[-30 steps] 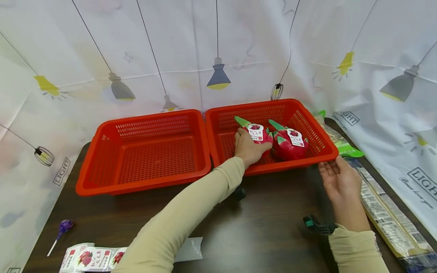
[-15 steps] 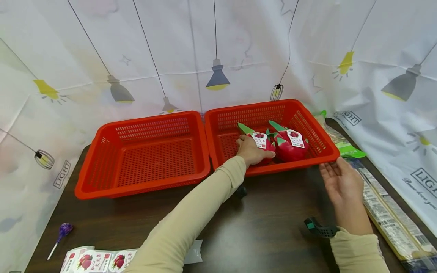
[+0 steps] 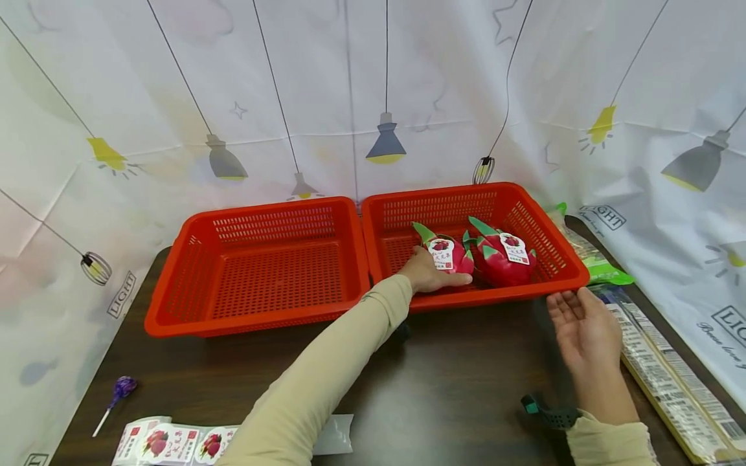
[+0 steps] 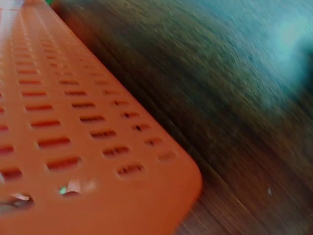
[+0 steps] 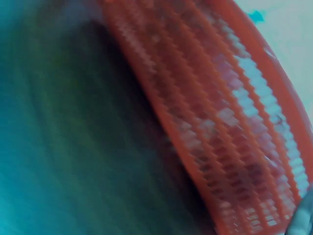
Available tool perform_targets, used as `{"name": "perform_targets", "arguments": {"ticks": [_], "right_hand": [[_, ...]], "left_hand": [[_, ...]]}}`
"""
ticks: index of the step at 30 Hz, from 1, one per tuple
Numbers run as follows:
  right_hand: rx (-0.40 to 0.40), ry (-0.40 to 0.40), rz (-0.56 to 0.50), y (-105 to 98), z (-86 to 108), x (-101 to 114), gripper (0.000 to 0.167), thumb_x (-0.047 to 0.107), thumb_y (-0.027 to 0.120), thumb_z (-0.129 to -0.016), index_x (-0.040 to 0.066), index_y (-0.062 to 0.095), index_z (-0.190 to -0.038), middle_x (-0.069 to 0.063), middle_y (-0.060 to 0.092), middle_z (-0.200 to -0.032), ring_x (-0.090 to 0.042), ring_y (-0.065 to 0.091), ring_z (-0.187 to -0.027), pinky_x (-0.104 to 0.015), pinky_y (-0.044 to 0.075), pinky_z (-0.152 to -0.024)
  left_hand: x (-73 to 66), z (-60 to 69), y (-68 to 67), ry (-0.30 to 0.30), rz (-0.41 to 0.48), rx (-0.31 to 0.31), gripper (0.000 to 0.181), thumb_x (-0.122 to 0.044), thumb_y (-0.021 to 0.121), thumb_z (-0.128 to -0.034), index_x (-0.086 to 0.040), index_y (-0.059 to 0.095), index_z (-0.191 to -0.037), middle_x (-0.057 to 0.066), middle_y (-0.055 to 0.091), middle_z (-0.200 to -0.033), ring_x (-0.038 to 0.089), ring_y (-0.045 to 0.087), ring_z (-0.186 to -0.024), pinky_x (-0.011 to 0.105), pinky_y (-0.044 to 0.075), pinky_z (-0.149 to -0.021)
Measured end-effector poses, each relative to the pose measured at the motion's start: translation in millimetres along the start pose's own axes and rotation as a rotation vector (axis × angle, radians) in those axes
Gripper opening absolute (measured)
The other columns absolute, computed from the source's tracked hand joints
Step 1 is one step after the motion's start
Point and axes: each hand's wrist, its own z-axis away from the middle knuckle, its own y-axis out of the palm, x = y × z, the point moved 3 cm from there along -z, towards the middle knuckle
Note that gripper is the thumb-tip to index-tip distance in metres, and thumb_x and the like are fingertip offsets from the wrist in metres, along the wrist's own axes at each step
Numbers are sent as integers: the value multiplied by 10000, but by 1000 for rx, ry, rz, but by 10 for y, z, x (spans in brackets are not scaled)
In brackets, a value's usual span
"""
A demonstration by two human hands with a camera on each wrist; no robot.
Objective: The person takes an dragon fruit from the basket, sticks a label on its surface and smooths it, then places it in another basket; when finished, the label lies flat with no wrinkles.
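In the head view, my left hand (image 3: 425, 272) reaches into the right red basket (image 3: 527, 292) and holds the left dragon fruit (image 3: 462, 260), fingers at its left side and thumb along its front. A second dragon fruit (image 3: 498, 268) lies close to its right. Both bear white labels and have green tips. My right hand (image 3: 585, 330) is palm up at the basket's front right corner, fingertips touching beneath the rim. The left wrist view has just the basket's slotted wall (image 4: 142, 205). At the right wrist view's lower corner a fingertip (image 5: 301, 220) shows against the rim.
Another red basket (image 3: 256, 318) stands at the left, nothing in it. A purple lollipop (image 3: 124, 387) and a strip of fruit labels (image 3: 175, 445) lie front left. At the right edge are a long printed packet (image 3: 670, 362) and a green-edged bag (image 3: 594, 259).
My left hand has shifted the left dragon fruit slightly rightward and toward me, nearer the other one. The right hand stays at the corner. The head view has tilted a little.
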Motion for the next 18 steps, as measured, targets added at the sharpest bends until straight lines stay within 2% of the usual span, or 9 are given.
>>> {"name": "perform_targets", "arguments": {"ticks": [5,8,11,14,17,18], "right_hand": [[-154,-150,142,89,82,-140,130,248,543,-1061,154,484,-1126,0,542,-913,-145,541,-744,-244,569,-655],[-190,-242,131,163,120,-200,80,196,531,-1059,125,497,-1046,-11,509,-861,-150,486,-645,-244,530,-560],[-175,-329,119,232,182,-239,86,165,527,-1054,105,502,-997,-27,485,-849,-153,452,-602,-231,503,-517],[-136,-390,139,304,251,-268,95,164,530,-1056,97,505,-993,-42,467,-861,-152,437,-591,-212,492,-509],[-103,-420,177,366,321,-296,94,175,538,-1056,100,512,-1005,-52,455,-874,-156,428,-595,-204,487,-512],[-93,-429,193,389,345,-304,92,177,540,-1057,101,513,-1013,-55,454,-876,-158,425,-596,-203,486,-513]], "left_hand": [[38,-22,-44,27,-59,27,1191,-560,745,-847,-1,29,-1618,142,439,-1536,304,467,-1396,410,421,-1176],[38,-33,-67,47,-64,56,1162,-543,749,-852,5,63,-1614,149,428,-1539,299,475,-1372,406,432,-1166],[22,-26,-74,77,-49,86,1094,-500,765,-857,-9,135,-1605,159,376,-1572,299,464,-1368,407,432,-1164],[2,18,-96,73,-18,101,1066,-448,786,-855,-23,151,-1598,141,407,-1530,281,475,-1319,403,449,-1143],[-34,148,-151,91,-10,92,1045,-417,798,-854,-10,168,-1582,113,489,-1425,248,511,-1231,377,495,-1077],[-41,213,-175,115,-5,85,1027,-403,796,-859,-3,177,-1575,111,518,-1389,241,527,-1206,370,512,-1049]]}}
